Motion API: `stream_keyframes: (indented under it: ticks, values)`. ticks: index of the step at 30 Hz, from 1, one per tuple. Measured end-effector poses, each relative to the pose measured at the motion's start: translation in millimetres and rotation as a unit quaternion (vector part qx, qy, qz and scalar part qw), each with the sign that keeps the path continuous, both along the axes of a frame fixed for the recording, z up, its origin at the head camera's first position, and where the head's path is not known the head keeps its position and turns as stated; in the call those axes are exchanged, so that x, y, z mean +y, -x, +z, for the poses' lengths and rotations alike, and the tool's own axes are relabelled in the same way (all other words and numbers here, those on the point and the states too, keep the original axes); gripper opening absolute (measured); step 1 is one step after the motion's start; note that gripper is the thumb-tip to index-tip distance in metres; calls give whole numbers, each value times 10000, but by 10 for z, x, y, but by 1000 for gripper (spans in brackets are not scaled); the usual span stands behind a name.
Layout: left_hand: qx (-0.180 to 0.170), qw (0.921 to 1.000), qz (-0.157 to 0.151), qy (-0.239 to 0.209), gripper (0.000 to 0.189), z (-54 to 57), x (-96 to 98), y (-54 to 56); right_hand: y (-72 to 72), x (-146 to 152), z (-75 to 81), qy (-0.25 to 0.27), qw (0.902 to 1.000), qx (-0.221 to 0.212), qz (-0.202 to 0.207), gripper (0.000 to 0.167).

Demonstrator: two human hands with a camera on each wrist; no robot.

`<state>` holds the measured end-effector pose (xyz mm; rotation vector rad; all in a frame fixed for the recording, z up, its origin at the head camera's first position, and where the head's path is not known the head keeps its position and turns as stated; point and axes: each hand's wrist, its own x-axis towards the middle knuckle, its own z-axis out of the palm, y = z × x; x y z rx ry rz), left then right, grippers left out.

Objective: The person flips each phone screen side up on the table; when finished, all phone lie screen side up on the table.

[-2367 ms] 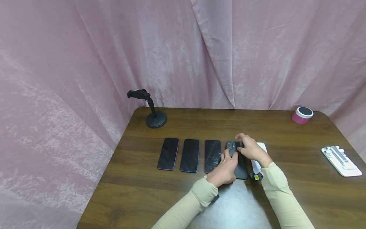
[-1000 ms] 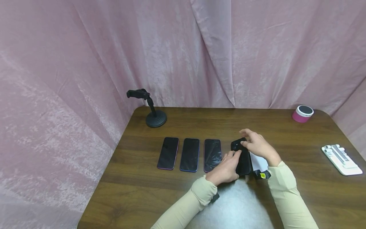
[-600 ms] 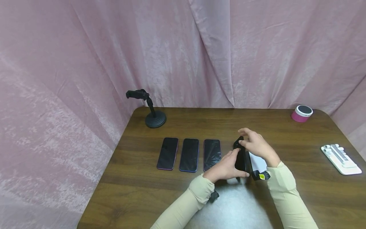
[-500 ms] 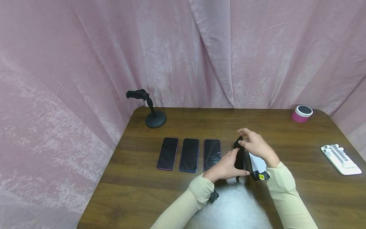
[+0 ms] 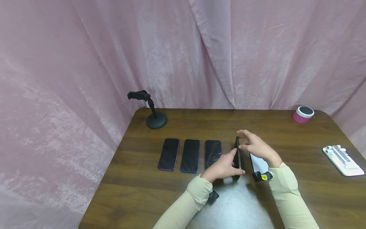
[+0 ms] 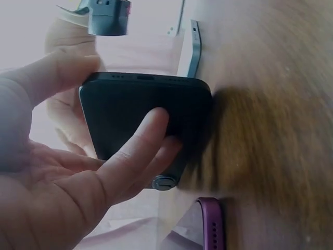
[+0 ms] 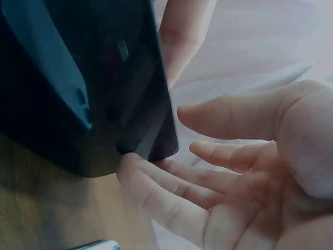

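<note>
Your left hand [image 5: 222,166] grips the black phone [image 6: 117,104] with its long edge downward, thumb against the bottom end and fingers curled onto the back, the camera close to them. Just beyond, your right hand [image 5: 257,149] reaches to the phone's top end, fingers loosely spread and thumb free of it; the fingertips seem to touch that end, though the dark right wrist view leaves this unsure. Below your right fingers, partly hidden, the white phone [image 5: 258,164] lies on the wooden table [image 5: 128,194]. Left of your left fingers, three dark phones [image 5: 190,156] lie in a row, one just beside your knuckles. Well right of your right fingers lies the folded white stand [image 5: 344,162]. Past your fingertips, the black stand [image 5: 156,120] is far left, the pink jar [image 5: 301,118] far right, the pink curtain [image 5: 183,54] behind.
</note>
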<state>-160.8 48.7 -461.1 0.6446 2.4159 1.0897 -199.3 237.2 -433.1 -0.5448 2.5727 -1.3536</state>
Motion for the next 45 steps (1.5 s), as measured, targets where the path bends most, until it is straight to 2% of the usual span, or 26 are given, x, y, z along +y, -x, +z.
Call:
stream_keyframes:
  ticks: [8, 11, 13, 18, 25, 32, 39, 45]
  values:
    - [455, 9989, 68, 134, 89, 25, 56, -54, 36, 92, -114, 510, 9937, -964, 269, 64]
    - [502, 9985, 204, -48, 82, 19, 69, -72, 45, 98, -125, 594, 9898, -1252, 316, 68]
    - [458, 9982, 319, -205, 77, 16, 72, -88, 50, 99, -126, 548, 9895, -1291, 357, 69]
    - [349, 9971, 522, -423, 71, 17, 60, -108, 54, 85, -130, 383, 9913, -1219, 329, 69]
    - [479, 9962, 700, -173, 75, -2, 49, -109, 45, 45, -164, 193, 9946, -1017, 109, 68]
    - [463, 9955, 823, -103, 72, -47, 53, -106, 40, -29, -206, -49, 9951, -914, -376, 69]
    - [249, 9941, 1043, 160, 84, -88, 62, -91, 41, -99, -226, -780, 9943, -444, -570, 70]
    - [301, 9931, 1068, 367, 76, -107, 77, -83, 25, -144, -227, -1293, 9892, 47, -687, 73]
